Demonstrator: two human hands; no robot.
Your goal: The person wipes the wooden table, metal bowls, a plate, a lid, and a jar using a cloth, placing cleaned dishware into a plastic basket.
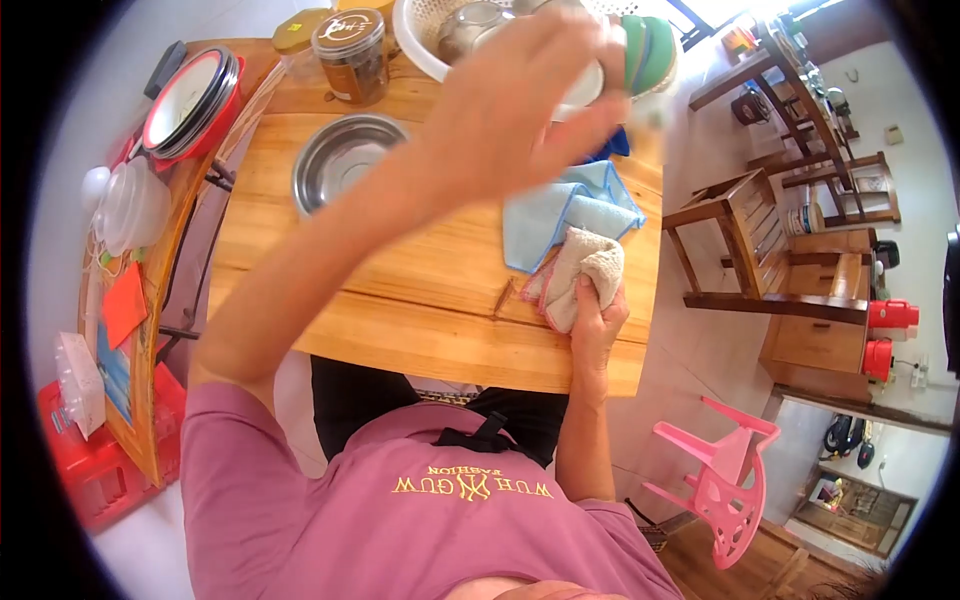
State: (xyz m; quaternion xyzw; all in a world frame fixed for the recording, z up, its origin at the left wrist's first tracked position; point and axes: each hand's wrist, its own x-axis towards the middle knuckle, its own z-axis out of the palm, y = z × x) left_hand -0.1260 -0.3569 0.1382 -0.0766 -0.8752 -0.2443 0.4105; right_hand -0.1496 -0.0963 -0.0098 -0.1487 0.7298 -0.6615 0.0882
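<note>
My right hand [598, 318] is closed on a bunched beige cloth [578, 275] with a pink edge, near the table's right side. Just beyond it lies a light blue cloth [560, 215], folded loosely. Blurred by motion, my left hand [520, 105] stretches across the far part of the table, thumb and fingers apart. It passes in front of a white colander [425, 45] holding metal bowls [470, 28]. A white rounded thing [585, 88] shows between thumb and fingers; whether I touch it is unclear. Beside the fingertips is a green striped item [648, 55].
A steel bowl [335, 155] and a brown-lidded jar [350, 55] stand on the wooden table [430, 330]. To the left, a side shelf carries stacked plates [185, 105] and plastic containers [132, 205]. A pink chair [725, 470] and a wooden chair [750, 240] stand right.
</note>
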